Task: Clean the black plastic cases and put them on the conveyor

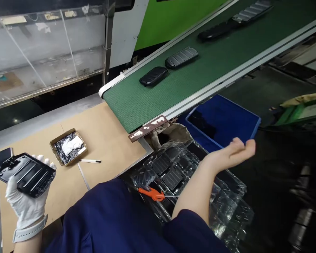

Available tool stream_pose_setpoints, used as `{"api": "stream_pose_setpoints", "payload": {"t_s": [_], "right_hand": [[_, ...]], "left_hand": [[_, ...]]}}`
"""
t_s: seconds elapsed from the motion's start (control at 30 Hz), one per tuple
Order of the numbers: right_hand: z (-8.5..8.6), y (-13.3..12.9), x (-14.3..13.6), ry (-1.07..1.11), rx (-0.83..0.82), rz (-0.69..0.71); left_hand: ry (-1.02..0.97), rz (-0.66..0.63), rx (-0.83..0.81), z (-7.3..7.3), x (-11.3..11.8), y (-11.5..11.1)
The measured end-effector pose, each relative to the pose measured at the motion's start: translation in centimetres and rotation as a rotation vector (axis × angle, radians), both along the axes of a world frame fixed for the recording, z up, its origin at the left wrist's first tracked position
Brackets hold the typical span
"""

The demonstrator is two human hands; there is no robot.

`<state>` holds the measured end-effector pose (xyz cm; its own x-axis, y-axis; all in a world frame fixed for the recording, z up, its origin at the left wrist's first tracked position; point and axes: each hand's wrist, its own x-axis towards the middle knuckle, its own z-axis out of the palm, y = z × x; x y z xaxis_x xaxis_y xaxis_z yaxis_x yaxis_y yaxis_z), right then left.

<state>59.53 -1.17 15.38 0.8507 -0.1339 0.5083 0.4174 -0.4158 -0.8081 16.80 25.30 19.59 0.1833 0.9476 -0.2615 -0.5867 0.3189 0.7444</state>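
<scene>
My left hand (pixel 28 207), in a white glove with a pale watch strap at the wrist, grips a black plastic cover (pixel 33 175) with raised ribs, tilted above the table's left side. My bare right hand (pixel 238 151) is stretched out to the right, in front of a blue bin (pixel 226 116). Its thumb and a finger show apart, and no object is visible in it. Under that forearm lie clear plastic trays (pixel 184 161) with several black ribbed covers (pixel 173 178) in their pockets. An orange air blow gun (pixel 152 193) rests by the trays.
A green conveyor belt (pixel 131 102) slopes up to the right, carrying several black covers (pixel 154 76). On the cardboard-covered table (pixel 113 151) are a small box (pixel 68 146) of dark small parts with white cloth, a white pen-like tool (pixel 91 161) and a phone (pixel 5 154).
</scene>
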Motion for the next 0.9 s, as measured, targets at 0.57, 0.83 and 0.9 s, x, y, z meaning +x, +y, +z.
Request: {"api": "stream_pose_setpoints", "payload": {"t_s": [0.57,0.83,0.9], "right_hand": [[-18.0,23.7,-27.1,0.498,-0.881,1.476],[-12.1,22.7,-28.1,0.569,-0.755,1.648],[-8.0,22.5,-29.2,0.558,-0.607,1.693]], "left_hand": [[-0.206,0.201,-0.175,-1.7,-3.2,-2.5],[-0.316,0.273,-0.184,-1.8,-3.6,-3.3],[-0.323,0.272,-0.157,-1.6,-3.1,-3.5]]}}
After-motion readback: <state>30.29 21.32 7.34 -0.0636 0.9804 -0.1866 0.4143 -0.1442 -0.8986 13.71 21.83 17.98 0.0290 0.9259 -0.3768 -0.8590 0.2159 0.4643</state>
